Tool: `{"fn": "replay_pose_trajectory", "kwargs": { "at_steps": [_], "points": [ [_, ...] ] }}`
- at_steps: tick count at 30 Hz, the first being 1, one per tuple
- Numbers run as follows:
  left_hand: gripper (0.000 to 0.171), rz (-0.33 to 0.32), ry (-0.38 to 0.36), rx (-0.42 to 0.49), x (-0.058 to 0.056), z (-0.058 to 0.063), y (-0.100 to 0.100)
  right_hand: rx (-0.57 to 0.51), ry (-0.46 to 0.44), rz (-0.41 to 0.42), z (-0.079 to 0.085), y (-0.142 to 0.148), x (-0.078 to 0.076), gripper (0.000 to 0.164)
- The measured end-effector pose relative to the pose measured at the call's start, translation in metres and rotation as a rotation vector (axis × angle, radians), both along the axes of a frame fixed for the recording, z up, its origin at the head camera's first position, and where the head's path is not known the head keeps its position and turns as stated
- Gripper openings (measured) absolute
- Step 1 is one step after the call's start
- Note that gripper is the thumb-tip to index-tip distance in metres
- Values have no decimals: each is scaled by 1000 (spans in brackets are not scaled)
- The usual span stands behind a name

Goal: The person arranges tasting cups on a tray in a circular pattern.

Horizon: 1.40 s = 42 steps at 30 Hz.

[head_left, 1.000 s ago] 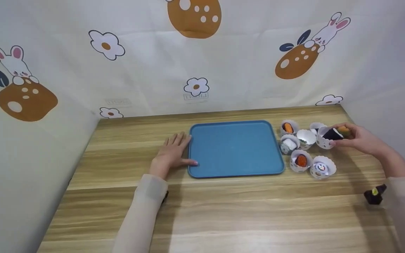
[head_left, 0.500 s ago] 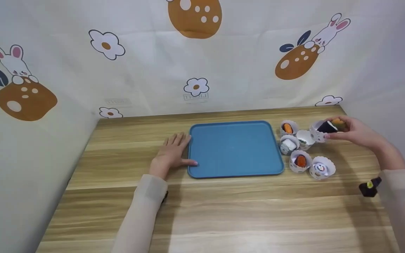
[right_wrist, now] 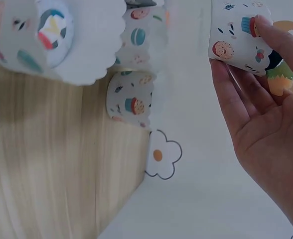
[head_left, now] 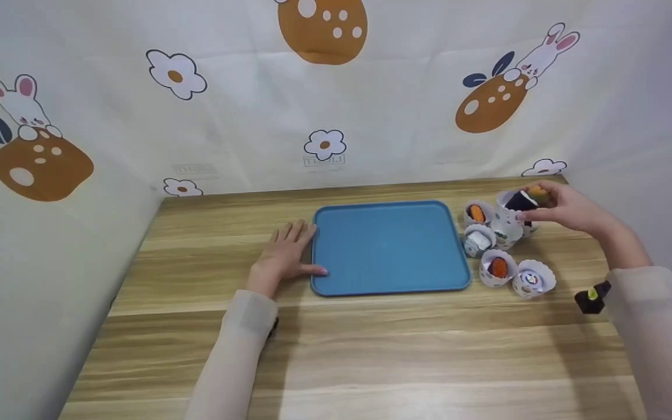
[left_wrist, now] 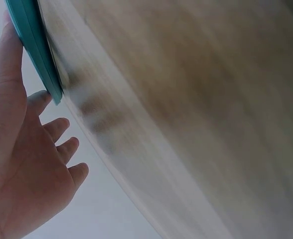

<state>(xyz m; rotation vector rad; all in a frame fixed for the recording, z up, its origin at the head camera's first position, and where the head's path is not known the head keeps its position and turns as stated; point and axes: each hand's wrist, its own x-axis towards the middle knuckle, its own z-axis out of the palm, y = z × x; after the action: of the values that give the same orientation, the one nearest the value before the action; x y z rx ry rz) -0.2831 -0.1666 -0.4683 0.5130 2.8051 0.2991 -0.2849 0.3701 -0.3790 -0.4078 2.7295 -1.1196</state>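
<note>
My left hand (head_left: 282, 256) lies with straight fingers at the left edge of a blue tray (head_left: 388, 251), its thumb over the rim. In the left wrist view, the tray's green-blue edge (left_wrist: 34, 45) touches that hand. My right hand (head_left: 575, 210) grips a patterned paper cup (head_left: 508, 218) lifted above the other cups. A black-wrapped sushi roll (head_left: 521, 202) with an orange and green end sticks out of it. In the right wrist view the thumb presses the cup's printed side (right_wrist: 233, 35), fingers beneath.
Several paper cups stand right of the tray, among them one with orange-topped sushi (head_left: 476, 213), one with a white piece (head_left: 479, 240), one with red-topped sushi (head_left: 498, 268) and one with a round piece (head_left: 532, 280). A patterned curtain (head_left: 242, 116) rises behind the wooden table (head_left: 406, 350).
My right hand has moved left and towards the back with the paper cup, now above the rear cups. The left hand and the tray have stayed in place.
</note>
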Motion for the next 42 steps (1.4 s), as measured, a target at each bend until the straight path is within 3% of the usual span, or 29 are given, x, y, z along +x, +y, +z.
{"fn": "replay_pose_trajectory", "kwargs": {
  "at_steps": [21,32,42],
  "points": [
    [106,13,-10,1,2,1,2,67,0,73,6,-57,-25,49],
    [106,12,-8,13,3,3,0,-1,-49,147,5,-89,-34,52],
    [106,13,-12,5,3,2,2,4,-32,152,-2,-116,-40,51]
  ]
}}
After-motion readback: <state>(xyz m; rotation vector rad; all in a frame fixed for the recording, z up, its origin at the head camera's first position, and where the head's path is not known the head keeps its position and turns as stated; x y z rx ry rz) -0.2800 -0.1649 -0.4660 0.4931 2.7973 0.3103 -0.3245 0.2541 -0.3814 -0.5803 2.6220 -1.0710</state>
